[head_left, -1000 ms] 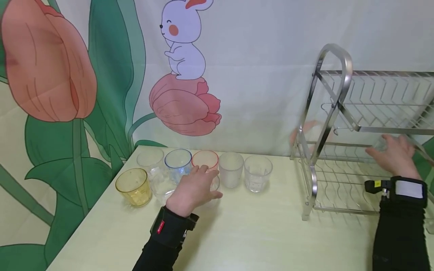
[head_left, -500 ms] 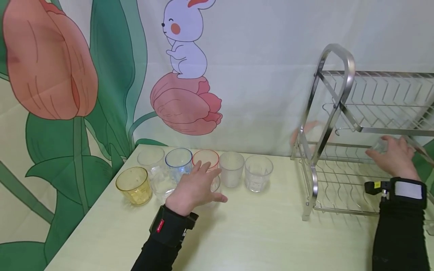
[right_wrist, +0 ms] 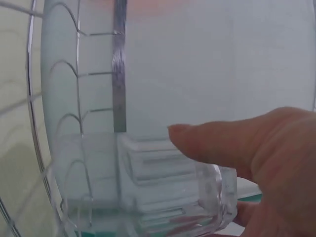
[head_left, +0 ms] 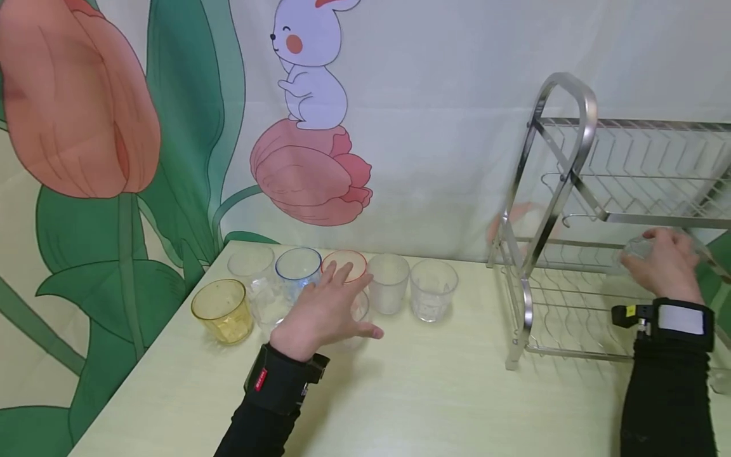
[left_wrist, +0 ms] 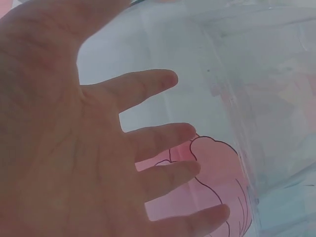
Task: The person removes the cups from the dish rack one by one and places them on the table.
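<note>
My left hand (head_left: 322, 311) hovers over the front of the cluster of glasses, fingers spread and thumb out to the right. Behind its fingers stands a red-rimmed glass (head_left: 349, 259), partly hidden, with a blue-rimmed glass (head_left: 298, 276) to its left. The left wrist view shows the bare palm (left_wrist: 74, 163) and clear glass surfaces (left_wrist: 281, 98) beyond the fingertips. Inside the rack's lower tier, my right hand (head_left: 665, 263) holds a clear glass (right_wrist: 168, 182) upside down, its rim at the wires and the thumb along its side near the base.
A two-tier metal dish rack (head_left: 571, 222) stands at the right, its upper shelf above my right hand. An amber glass (head_left: 223, 311) stands at the cluster's left end. A frosted glass (head_left: 388, 285) and a clear tumbler (head_left: 434, 292) stand at its right. A printed cloth (head_left: 445, 127) hangs behind the table.
My left hand's thumb and fingers have spread wider over the glasses. The right hand stays in the lower tier with the glass, shifted only slightly.
</note>
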Demonstrator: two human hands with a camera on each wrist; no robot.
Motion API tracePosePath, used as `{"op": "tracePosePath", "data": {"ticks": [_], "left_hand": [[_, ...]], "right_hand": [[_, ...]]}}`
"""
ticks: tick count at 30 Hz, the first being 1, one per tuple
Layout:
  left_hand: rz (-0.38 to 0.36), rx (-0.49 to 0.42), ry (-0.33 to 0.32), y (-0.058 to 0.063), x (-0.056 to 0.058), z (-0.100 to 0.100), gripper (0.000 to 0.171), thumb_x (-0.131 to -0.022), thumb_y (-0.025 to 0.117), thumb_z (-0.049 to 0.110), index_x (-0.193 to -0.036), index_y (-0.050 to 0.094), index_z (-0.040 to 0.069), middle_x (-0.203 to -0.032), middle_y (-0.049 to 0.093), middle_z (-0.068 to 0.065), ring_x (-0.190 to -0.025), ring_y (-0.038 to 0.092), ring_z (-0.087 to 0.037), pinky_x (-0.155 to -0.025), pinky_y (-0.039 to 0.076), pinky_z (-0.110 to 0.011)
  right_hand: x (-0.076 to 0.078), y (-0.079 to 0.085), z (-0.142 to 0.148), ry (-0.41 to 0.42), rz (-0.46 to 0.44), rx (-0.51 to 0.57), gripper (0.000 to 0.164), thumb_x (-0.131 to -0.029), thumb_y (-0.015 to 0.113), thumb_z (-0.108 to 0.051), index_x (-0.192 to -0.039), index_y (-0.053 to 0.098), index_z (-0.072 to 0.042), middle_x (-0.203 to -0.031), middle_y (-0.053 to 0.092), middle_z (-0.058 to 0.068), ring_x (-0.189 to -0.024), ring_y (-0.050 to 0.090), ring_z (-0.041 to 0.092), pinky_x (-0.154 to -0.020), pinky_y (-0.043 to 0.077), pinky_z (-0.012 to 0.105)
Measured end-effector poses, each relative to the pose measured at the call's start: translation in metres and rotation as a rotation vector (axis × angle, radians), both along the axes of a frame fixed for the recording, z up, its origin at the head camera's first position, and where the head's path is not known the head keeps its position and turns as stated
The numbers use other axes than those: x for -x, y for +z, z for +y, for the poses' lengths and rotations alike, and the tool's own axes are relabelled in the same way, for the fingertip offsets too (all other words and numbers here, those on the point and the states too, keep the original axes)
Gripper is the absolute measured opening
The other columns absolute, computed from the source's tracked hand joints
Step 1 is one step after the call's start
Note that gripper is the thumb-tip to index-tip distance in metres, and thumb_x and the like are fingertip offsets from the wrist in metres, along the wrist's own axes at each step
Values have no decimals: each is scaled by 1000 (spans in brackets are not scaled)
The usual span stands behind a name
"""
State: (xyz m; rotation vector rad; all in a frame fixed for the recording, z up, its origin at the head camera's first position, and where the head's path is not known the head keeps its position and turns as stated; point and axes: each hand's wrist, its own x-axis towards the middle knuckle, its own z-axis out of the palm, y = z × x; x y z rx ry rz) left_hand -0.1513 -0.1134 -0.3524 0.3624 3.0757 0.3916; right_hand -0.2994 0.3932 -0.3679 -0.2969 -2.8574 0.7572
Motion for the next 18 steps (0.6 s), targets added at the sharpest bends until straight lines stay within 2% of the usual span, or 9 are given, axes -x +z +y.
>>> {"op": "tracePosePath", "data": {"ticks": [3,9,11,18], "left_hand": [[-4,-9,-12,1,-1,2,93,-72,78,60,-149,43,22,-152,36,-14,-143,23,-38,-103,33,-63],[5,-69,-35,11,1,13,91,-73,78,59,-149,44,22,-152,37,-13,-143,25,-35,-105,34,-58],[2,-90,-44,14,2,17,89,-74,78,58,-149,44,22,-152,37,-13,-143,25,-34,-106,34,-57],[11,-117,-64,22,2,29,85,-77,76,56,-148,45,23,-151,39,-12,-141,30,-31,-103,40,-52]], "right_hand": [[-5,3,4,-49,-26,-5,74,-97,55,-20,-152,12,6,-146,-3,43,-131,1,65,-93,24,77],[-12,12,11,-122,-65,32,90,-96,56,-29,-152,-8,2,-145,-11,46,-131,-2,67,-94,21,80],[-13,15,9,-132,-60,43,90,-97,54,-31,-152,-7,3,-146,-10,45,-131,1,67,-94,21,80],[-24,28,-1,-144,-11,-14,78,-98,54,-35,-150,17,9,-141,10,47,-127,16,62,-90,30,76]]}}
